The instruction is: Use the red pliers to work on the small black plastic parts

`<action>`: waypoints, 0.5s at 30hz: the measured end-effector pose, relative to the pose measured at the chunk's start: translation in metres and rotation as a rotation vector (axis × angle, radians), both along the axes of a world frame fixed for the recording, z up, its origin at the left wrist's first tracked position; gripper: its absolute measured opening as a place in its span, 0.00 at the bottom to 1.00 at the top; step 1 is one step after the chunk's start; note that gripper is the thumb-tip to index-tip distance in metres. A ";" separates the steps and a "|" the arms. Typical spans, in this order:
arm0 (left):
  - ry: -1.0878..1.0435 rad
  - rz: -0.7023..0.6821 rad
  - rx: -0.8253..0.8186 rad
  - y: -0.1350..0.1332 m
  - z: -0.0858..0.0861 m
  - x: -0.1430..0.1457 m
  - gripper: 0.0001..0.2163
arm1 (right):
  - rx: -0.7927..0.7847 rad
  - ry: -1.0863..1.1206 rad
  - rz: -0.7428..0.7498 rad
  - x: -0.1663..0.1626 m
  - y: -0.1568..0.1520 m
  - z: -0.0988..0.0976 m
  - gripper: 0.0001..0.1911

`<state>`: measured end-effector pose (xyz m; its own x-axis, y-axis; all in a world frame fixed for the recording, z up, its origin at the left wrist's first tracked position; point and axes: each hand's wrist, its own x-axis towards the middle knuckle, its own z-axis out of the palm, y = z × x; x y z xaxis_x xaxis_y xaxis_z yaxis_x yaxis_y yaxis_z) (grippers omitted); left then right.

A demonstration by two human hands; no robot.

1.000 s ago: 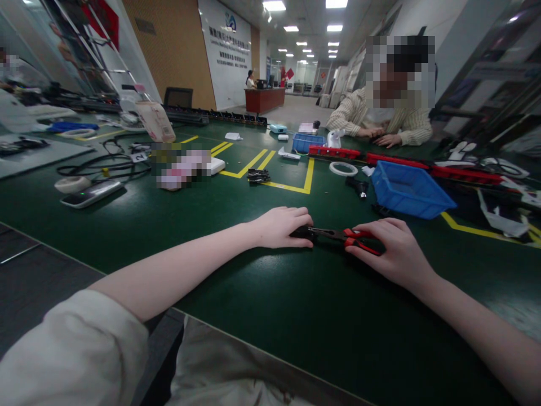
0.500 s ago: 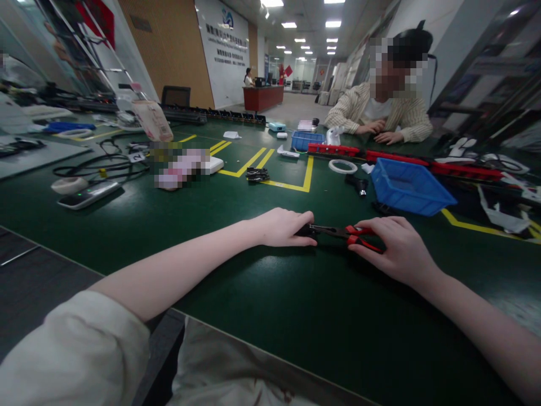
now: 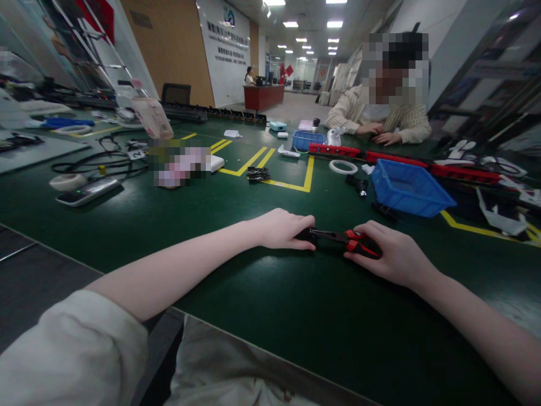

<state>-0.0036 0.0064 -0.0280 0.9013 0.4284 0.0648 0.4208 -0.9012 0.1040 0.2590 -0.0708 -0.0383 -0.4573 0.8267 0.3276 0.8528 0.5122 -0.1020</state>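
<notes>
My left hand [image 3: 283, 228] pinches a small black part [image 3: 305, 234] just above the green table [image 3: 262, 299]. Most of that part is hidden by the fingers, so its kind cannot be made out. From the other side, my right hand [image 3: 391, 251] is closed around the red and black handles of long-nose pliers [image 3: 353, 241]. Their narrow jaws point left and reach the black part at my left fingertips. Whether the jaws grip it is too small to tell. A small pile of black pieces [image 3: 257, 174] lies on the table beyond my left hand.
A blue bin [image 3: 412, 189] stands beyond my right hand, with a black tool-like object [image 3: 358, 185] and a white ring [image 3: 342, 167] beside it. Red strips [image 3: 389, 159] run behind. Leftward lie a grey device [image 3: 88, 192] and black cables [image 3: 91, 163]. Opposite sits a person [image 3: 380, 121].
The right hand has shifted slightly, and the pliers' handles look closer together and tilted a little more. The left hand stays almost where it was, still on the black part.
</notes>
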 end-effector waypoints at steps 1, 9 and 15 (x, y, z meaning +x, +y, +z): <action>0.001 0.002 0.000 0.000 0.000 0.000 0.18 | 0.011 -0.011 -0.006 -0.001 0.000 0.000 0.20; 0.029 0.011 0.009 -0.001 0.002 -0.001 0.18 | 0.147 -0.071 0.029 -0.004 0.002 -0.002 0.18; 0.034 -0.023 0.029 -0.001 0.002 0.001 0.17 | 0.232 -0.137 0.091 0.004 0.006 0.001 0.19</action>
